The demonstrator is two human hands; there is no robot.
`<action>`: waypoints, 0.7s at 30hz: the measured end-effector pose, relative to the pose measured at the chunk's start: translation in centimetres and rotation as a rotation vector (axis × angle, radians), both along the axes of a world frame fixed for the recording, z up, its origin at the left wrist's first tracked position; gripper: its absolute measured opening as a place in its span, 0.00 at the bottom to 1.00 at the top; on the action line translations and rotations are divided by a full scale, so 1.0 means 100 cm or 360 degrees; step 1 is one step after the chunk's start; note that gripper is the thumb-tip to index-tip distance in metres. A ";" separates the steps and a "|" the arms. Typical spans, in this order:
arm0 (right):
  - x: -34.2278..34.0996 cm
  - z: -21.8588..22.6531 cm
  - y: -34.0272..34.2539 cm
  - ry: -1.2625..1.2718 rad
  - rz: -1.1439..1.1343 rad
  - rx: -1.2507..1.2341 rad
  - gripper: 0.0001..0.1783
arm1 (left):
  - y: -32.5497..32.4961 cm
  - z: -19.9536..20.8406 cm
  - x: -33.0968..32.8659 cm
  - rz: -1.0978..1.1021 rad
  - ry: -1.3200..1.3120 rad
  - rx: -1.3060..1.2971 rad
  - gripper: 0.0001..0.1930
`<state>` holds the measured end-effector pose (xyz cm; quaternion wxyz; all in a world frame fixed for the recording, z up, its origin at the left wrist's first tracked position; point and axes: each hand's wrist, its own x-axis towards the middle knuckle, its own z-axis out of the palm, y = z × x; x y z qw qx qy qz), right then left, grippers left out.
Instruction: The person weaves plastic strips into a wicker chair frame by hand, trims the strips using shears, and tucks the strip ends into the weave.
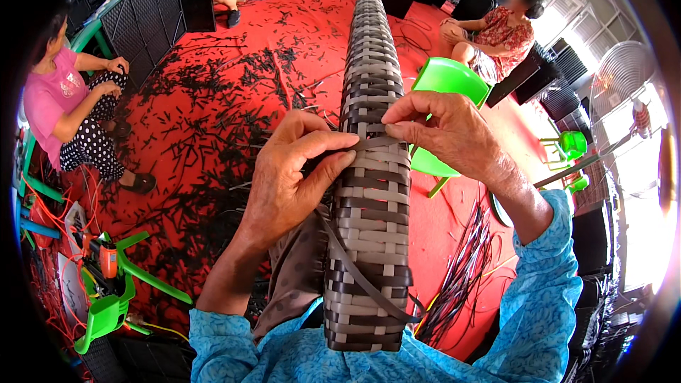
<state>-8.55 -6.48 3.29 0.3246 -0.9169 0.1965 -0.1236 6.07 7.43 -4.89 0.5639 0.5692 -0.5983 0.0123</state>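
Observation:
A long woven piece (374, 234) of flat grey and dark brown strips runs from my lap away from me. Across its top lies a dark flat weaving strip (374, 142), pinched near its left part between the thumb and fingers of my left hand (294, 167). At the strip's right end, the thumb and forefinger of my right hand (443, 128) are pressed together on it at the piece's right edge. A loose length of strip (358, 273) hangs from the left side and crosses the near part of the weave diagonally.
Dark strip offcuts (191, 128) litter the red floor (298, 28). Green chairs (450, 78) stand beyond my right hand, long loose strips (464, 269) below it. At lower left, an orange power tool (108, 259) rests on a green stool (106, 315). Seated people (64, 92) are left and right.

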 end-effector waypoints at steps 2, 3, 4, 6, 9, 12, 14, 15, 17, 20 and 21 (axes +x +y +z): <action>0.000 -0.001 0.000 -0.0002 -0.0012 -0.0037 0.07 | 0.000 -0.003 -0.003 -0.0268 0.0475 0.0038 0.07; 0.001 -0.001 0.000 0.0002 -0.0007 -0.0039 0.07 | -0.001 -0.005 0.000 -0.0264 0.0479 0.0036 0.07; 0.002 0.000 0.001 0.0009 0.0016 -0.0068 0.08 | -0.002 -0.008 0.005 -0.0264 0.0498 0.0070 0.07; 0.001 0.001 0.000 0.0025 0.0022 -0.0107 0.08 | -0.005 -0.009 0.006 -0.0271 0.0495 0.0088 0.07; 0.002 0.001 -0.001 0.0035 0.0020 -0.0165 0.08 | -0.001 -0.006 0.007 -0.0281 0.0461 0.0179 0.08; -0.003 0.002 -0.003 0.0118 -0.0031 0.0030 0.08 | 0.000 -0.003 0.007 -0.0302 0.0320 0.0209 0.08; -0.004 0.003 -0.008 0.0181 0.0011 0.0165 0.09 | -0.002 0.000 0.008 -0.0336 0.0265 0.0196 0.09; -0.004 0.003 -0.008 0.0184 0.0010 0.0165 0.09 | -0.003 0.002 0.009 -0.0362 0.0205 0.0187 0.09; -0.003 0.003 -0.007 0.0224 0.0077 -0.0110 0.09 | -0.004 0.004 0.011 -0.0359 0.0145 0.0205 0.10; -0.003 0.002 -0.003 -0.0068 0.0254 -0.0473 0.07 | -0.005 -0.002 0.010 -0.0392 0.0168 0.0204 0.10; -0.004 0.004 -0.004 -0.0066 0.0249 -0.0476 0.07 | -0.006 -0.004 0.008 -0.0430 0.0256 0.0186 0.11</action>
